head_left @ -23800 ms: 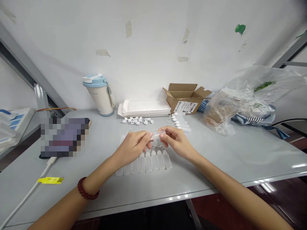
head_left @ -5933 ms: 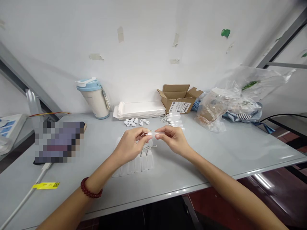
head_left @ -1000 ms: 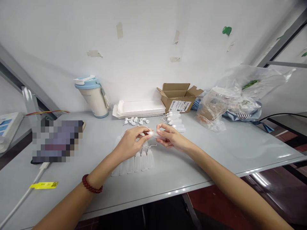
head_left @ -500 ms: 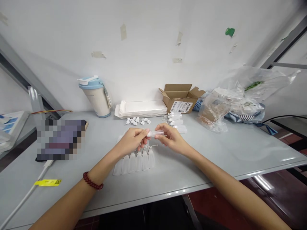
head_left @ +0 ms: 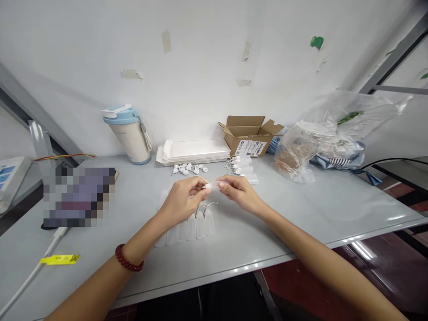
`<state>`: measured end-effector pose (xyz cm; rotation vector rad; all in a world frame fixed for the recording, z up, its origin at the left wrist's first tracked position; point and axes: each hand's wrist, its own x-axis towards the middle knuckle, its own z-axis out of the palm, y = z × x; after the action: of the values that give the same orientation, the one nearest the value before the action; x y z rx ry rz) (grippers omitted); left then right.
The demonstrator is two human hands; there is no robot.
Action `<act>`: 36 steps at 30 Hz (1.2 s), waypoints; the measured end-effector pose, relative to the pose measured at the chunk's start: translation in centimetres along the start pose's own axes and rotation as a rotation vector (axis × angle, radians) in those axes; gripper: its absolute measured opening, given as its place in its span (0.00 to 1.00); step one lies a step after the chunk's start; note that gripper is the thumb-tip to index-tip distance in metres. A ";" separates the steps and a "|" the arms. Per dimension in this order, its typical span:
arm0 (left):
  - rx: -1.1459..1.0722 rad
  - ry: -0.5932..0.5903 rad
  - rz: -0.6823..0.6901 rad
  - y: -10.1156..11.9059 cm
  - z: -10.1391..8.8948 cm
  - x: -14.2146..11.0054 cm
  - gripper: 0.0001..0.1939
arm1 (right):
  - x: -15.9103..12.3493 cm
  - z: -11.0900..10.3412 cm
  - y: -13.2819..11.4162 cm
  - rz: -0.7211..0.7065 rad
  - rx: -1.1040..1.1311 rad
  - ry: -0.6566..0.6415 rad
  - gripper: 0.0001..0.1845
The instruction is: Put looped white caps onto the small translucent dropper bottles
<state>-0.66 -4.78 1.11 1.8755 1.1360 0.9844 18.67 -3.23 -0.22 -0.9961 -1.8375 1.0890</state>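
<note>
Left hand (head_left: 182,207) and right hand (head_left: 240,194) both closed in a fingertip pinch on a clear plastic bottle (head_left: 214,184), held at centre frame above the table. Done: capped bottles (head_left: 242,165) grouped upper right. Remaining: translucent bottles (head_left: 187,229) lined up below the hands, loose white caps (head_left: 189,168) upper centre.

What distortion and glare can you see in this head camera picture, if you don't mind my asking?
In the head view, wide-angle distortion bows the table; glare streaks its front edge at right; a pixelated patch hides something at left.
</note>
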 end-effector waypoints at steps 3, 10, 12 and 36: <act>-0.001 0.007 0.015 -0.1 0.1 0.1 0.12 | 0.1 0.0 0.1 0.009 0.058 0.011 0.19; -0.063 -0.086 -0.147 -0.2 0.0 0.2 0.25 | -0.2 0.2 -0.6 -0.032 -0.082 0.029 0.19; -0.037 -0.082 -0.139 -0.1 0.1 0.2 0.23 | -0.3 0.2 -0.6 -0.025 -0.059 0.009 0.19; 0.334 0.168 0.100 -1.3 -1.5 1.0 0.17 | 1.2 -4.4 -0.5 0.075 -0.157 0.149 0.18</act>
<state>-2.13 -3.12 0.95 2.1624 1.3864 1.0766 21.96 -0.99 2.01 -1.2138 -1.7971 0.8981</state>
